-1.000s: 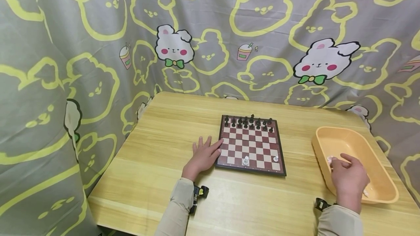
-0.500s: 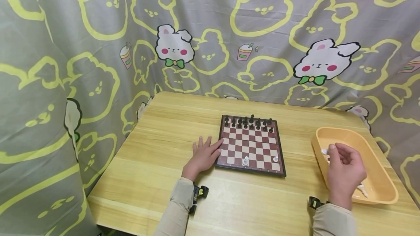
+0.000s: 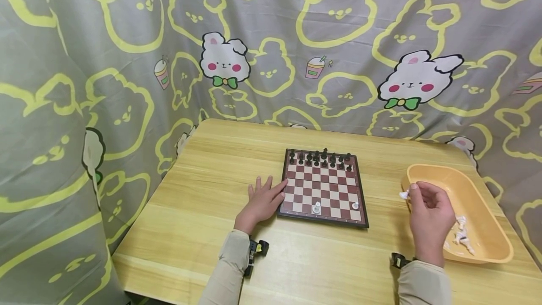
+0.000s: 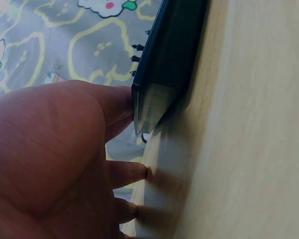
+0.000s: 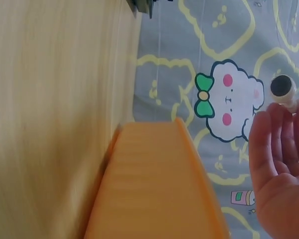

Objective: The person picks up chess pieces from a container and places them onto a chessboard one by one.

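My right hand (image 3: pixel 432 222) pinches a white chess piece (image 3: pixel 404 195) between thumb and fingertips over the near-left rim of the orange tub (image 3: pixel 493 201). In the right wrist view the piece's dark round base (image 5: pixel 281 85) faces the camera; its kind cannot be told. My left hand (image 3: pixel 263 204) lies with spread fingers at the left edge of the chessboard (image 3: pixel 323 185), touching its frame. In the left wrist view other fingertips rest on the table. Black chess pieces (image 3: pixel 316 156) stand in two rows at the far side. Two white pieces stand nearer, one larger (image 3: pixel 316 208), one smaller (image 3: pixel 355 205).
Several white pieces (image 3: pixel 462 236) lie loose in the tub, partly hidden by the right hand. The wooden table (image 3: pixel 220 164) carries board and tub side by side, with bare wood between them. A patterned curtain (image 3: pixel 271 60) hangs behind and at the left.
My right hand has risen from inside the tub and moved left to its rim, carrying the white chess piece. More loose pieces in the tub show now. The left hand stays put.
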Tool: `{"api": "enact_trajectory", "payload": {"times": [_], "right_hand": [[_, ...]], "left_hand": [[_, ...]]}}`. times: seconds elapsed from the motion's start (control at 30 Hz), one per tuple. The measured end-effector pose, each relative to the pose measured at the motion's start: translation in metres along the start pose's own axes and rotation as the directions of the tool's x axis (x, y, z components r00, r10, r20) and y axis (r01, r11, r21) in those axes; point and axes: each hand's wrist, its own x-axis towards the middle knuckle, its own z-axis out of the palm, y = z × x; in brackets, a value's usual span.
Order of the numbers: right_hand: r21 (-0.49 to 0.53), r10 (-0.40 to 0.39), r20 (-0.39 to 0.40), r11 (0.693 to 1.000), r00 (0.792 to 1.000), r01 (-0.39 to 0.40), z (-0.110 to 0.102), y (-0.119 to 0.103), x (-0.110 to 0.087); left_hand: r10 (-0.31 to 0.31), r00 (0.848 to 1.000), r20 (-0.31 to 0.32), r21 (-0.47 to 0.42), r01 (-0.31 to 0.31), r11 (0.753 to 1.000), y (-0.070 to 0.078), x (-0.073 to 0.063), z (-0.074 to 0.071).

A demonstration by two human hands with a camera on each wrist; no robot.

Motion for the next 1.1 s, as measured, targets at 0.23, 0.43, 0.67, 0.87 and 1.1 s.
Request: {"api": "enact_trajectory", "payload": {"times": [0.23, 0.43, 0.67, 0.87, 1.1], "right_hand": [[0.22, 0.066, 0.075, 0.972, 0.995, -0.081, 0.004, -0.003, -0.001], [0.17, 0.051, 0.101, 0.983, 0.994, -0.068, 0.006, -0.001, -0.002], [0.001, -0.016, 0.126, 1.0, 0.992, 0.016, 0.011, 0.002, -0.005], [-0.006, -0.067, 0.195, 0.998, 0.979, 0.07, 0.017, 0.0, -0.011], [0.029, -0.112, 0.262, 0.994, 0.959, 0.109, 0.022, -0.004, -0.016]], "left_hand": [[0.001, 1.0, 0.001, 0.0, -0.001, 1.0, 0.0, 0.0, -0.001], [0.001, 1.0, 0.005, 0.002, -0.001, 1.0, 0.0, 0.0, -0.001], [0.008, 1.0, 0.002, -0.007, -0.008, 1.0, 0.0, -0.001, -0.001], [0.006, 1.0, 0.001, 0.002, -0.006, 1.0, 0.001, -0.001, -0.001], [0.016, 1.0, -0.007, -0.007, -0.016, 1.0, 0.0, -0.001, -0.001]]}}
